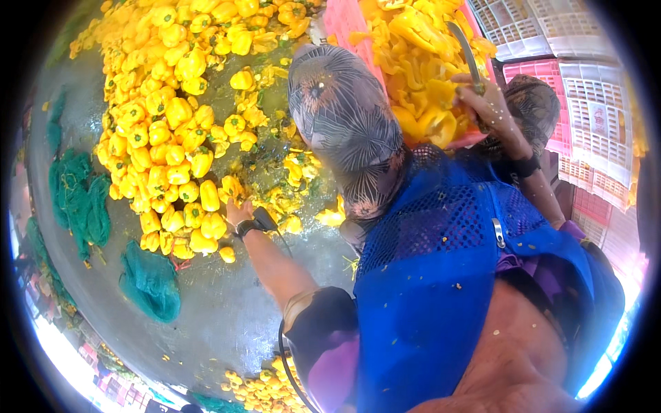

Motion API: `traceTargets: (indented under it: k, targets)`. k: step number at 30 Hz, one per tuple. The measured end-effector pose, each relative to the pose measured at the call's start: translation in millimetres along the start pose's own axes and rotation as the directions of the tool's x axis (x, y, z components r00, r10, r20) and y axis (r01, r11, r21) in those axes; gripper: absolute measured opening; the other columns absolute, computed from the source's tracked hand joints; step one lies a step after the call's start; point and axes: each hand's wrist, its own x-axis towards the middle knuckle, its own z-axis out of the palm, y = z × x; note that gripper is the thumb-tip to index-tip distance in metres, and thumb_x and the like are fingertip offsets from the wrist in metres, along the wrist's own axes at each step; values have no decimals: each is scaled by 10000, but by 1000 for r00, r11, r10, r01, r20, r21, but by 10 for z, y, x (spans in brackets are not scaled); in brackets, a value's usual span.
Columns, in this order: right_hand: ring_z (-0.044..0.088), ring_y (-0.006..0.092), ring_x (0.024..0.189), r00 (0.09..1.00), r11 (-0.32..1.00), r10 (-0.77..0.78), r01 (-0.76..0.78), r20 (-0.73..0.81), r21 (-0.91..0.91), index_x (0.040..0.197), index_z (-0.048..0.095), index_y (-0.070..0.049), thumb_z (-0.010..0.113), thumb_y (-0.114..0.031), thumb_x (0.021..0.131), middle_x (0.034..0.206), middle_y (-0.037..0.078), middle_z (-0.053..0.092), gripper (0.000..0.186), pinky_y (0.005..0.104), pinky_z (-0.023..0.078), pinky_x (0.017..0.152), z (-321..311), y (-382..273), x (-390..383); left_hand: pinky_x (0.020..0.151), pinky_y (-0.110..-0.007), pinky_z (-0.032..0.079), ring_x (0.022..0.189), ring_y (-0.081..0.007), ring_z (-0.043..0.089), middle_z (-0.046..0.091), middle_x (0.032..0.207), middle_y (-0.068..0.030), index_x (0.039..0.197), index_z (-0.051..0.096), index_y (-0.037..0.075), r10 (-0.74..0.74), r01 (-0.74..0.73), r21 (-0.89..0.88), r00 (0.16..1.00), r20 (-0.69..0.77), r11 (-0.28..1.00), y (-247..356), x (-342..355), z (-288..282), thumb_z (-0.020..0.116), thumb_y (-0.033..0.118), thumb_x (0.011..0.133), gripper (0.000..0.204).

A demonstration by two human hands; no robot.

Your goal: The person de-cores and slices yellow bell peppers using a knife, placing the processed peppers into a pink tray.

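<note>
My left hand (237, 212) reaches down to the left at the edge of a heap of yellow bell peppers (177, 113), fingers apart at a torn yellow pepper (230, 187); whether it touches it I cannot tell. My right hand (485, 107) is closed on a curved knife (467, 55) with a metal blade, held over a pink crate (342, 19) full of cut yellow pepper pieces (420, 62). My patterned knee (330, 103) is bent between the heap and the crate. Scattered pepper scraps (299, 167) and bits of green lie on the wet floor.
The grey floor (96, 275) bears green mesh bundles (76, 193) and a loose green mesh (148, 282) at the left. Stacked white crates (595, 117) and pink crates (530, 76) stand at the right. Another pepper heap (258, 385) lies at the lower edge.
</note>
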Motion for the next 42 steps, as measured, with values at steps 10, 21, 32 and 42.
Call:
traceTargets:
  k: [10,21,32,42]
  targets:
    - [427,33,414,997,994,33,-40,-67,-106,1173,536,31,557,-176,868,758,60,638,369,168,333,394,179,-178,94,852,-368,475,1075,-282,572,565,1210,-162,1221,496,1,443,-434,900,817,371,48,-67,502,35,655,30,732,514]
    - [434,37,402,996,994,-85,83,40,65,1172,556,5,543,-160,879,740,47,633,337,170,319,374,263,-551,-7,662,-279,441,848,-173,515,534,1002,-72,1152,508,31,346,-292,-258,917,200,921,192,-613,797,586,145,854,328]
    - [546,54,555,857,854,-495,451,142,260,1284,477,-22,693,-231,821,879,19,647,552,185,423,480,995,-1400,95,691,-312,477,796,-172,578,612,887,-93,1056,565,26,817,-903,-162,270,510,399,924,-3552,2540,624,192,811,302]
    - [521,18,514,885,811,-441,464,-149,357,1228,507,49,699,-228,823,894,35,646,527,143,396,424,589,-876,1,672,-391,500,773,-345,653,659,795,-219,890,665,-16,648,-964,13,187,739,264,142,-4792,2601,683,328,747,373]
